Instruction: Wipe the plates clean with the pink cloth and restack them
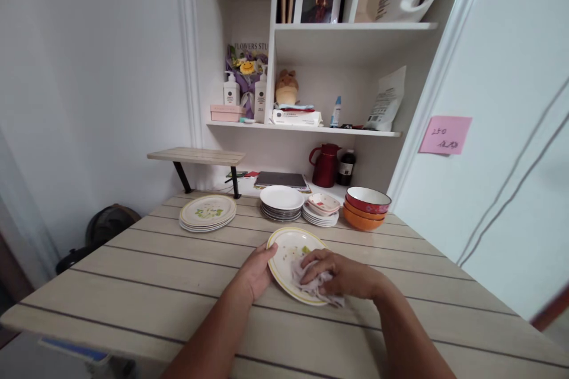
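A round plate with a yellow rim and a small green pattern lies on the wooden table in front of me. My left hand rests at the plate's left edge, thumb on the rim, steadying it. My right hand presses a crumpled pale cloth onto the plate's right half, fingers closed over it.
Behind the plate stand a stack of patterned plates, a stack of white plates, small dishes and stacked red and orange bowls. A red jug, dark bottle and shelves with items fill the back wall. A pink note sticks at right.
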Tool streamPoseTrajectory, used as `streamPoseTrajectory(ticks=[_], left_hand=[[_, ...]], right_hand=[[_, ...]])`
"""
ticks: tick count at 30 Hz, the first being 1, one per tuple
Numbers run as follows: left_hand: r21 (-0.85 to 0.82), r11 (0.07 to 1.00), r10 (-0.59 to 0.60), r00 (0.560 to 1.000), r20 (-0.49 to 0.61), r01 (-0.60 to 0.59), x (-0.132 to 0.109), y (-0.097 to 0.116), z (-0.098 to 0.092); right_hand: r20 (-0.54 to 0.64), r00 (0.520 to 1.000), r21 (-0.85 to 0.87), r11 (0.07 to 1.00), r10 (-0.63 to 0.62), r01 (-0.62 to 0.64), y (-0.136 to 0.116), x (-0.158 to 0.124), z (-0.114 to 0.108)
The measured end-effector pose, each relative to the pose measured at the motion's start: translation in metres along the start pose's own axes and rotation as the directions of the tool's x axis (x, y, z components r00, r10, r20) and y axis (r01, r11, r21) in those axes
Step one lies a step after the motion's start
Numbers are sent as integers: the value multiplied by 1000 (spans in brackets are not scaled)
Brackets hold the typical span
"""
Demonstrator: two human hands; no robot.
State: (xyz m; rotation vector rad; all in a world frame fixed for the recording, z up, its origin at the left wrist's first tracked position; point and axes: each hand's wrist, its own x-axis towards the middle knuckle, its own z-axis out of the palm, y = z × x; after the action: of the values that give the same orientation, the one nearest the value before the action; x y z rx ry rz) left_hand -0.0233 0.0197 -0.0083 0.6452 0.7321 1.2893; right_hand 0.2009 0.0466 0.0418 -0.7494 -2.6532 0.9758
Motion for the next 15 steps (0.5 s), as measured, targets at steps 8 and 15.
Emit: streamPoseTrajectory(ticks=[8, 15], left_hand=[[-23, 1000, 21, 999, -28, -21, 0, 0, 1], [-56, 998, 12, 998, 60, -9, -3, 1, 1]], right_hand=[[-616, 696, -225, 765, 368, -604, 40, 19, 6], [-710, 643, -292, 712, 286, -638, 27, 61, 23]])
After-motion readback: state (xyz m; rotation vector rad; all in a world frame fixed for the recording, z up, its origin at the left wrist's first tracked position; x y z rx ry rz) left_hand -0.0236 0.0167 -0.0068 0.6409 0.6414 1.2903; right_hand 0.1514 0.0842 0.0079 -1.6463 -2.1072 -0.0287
